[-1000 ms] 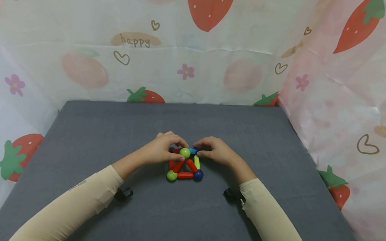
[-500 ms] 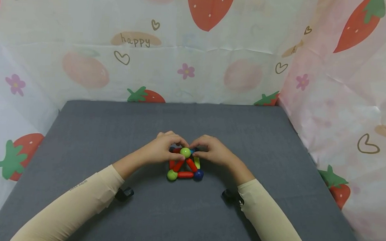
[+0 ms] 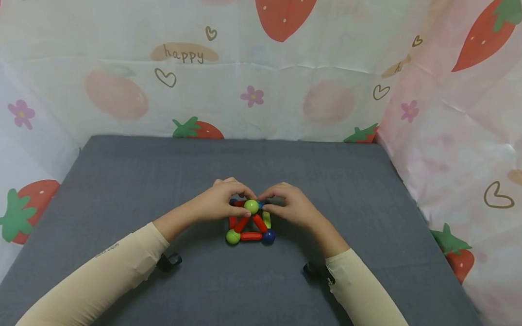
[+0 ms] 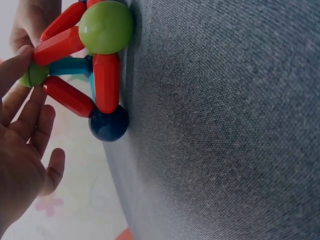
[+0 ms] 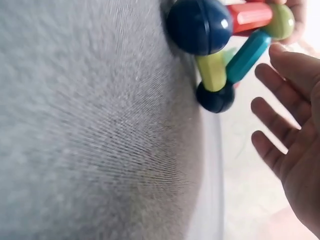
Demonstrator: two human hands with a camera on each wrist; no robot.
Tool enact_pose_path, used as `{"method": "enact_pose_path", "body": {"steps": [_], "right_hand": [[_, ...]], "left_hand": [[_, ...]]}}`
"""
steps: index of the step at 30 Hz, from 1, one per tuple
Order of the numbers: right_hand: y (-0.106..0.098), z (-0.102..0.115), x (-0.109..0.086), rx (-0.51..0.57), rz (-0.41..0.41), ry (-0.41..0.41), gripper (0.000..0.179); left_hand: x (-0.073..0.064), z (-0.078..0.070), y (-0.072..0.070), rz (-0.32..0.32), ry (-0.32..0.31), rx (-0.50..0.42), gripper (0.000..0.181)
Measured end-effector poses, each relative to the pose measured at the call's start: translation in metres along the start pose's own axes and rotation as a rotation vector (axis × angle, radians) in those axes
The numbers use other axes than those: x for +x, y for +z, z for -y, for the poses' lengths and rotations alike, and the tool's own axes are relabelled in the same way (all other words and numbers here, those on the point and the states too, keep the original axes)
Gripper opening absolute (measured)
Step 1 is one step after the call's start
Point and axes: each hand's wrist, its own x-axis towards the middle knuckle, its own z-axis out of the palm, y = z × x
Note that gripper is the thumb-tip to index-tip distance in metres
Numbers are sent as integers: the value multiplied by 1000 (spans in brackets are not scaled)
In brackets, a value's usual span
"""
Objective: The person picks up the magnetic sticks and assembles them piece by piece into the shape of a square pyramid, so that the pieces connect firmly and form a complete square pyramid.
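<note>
A pyramid-like frame of magnetic sticks and balls stands on the table. My left hand (image 3: 224,200) pinches the green ball (image 3: 251,207) at its top between thumb and index finger; the other fingers spread loosely in the left wrist view. From the right, my right hand (image 3: 292,203) holds the upper end of a blue stick (image 5: 248,56) beside that ball, its other fingers held away. Red sticks (image 4: 60,46) slope down from the top ball. At the base are a green ball (image 3: 233,237), a dark blue ball (image 3: 268,237), a red stick (image 3: 251,236) and a yellow-green stick (image 5: 212,71).
The frame rests on a grey cloth-covered table (image 3: 246,289). A curtain (image 3: 281,96) printed with strawberries, hearts and flowers rises behind the table and along its sides. Black wrist straps (image 3: 169,262) hang below both cream sleeves (image 3: 103,277).
My right thumb and index finger have shifted slightly left along the blue stick, towards the top green ball. My left hand has stayed on that ball.
</note>
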Motion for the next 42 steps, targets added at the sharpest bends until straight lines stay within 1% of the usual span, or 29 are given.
{"method": "enact_pose_path", "body": {"steps": [3,8,11,14,17,22,24,31,42], "right_hand": [[-1,7,-9,16,-4,45,19],[2,17,-18,-1,81,126,24],[5,21,-21,-2,116,146,25],[8,22,-22,-8,133,154,26],[12,23,-22,-11,135,177,26],[17,23,-22,-11,116,206,25],[18,24,-22,-5,109,210,24],[17,24,-21,13,89,238,22],[17,25,-21,21,74,234,22]], "left_hand": [[0,1,0,7,-8,-7,32],[-2,6,-3,26,-23,-28,36],[-2,10,-5,50,-34,-54,38],[-2,15,-7,76,-52,-62,37],[0,20,-7,83,-71,-49,34],[3,23,-3,67,-69,8,26],[4,23,-3,66,-67,15,24],[4,24,-2,71,-68,3,21],[2,26,-4,70,-91,-39,21]]}}
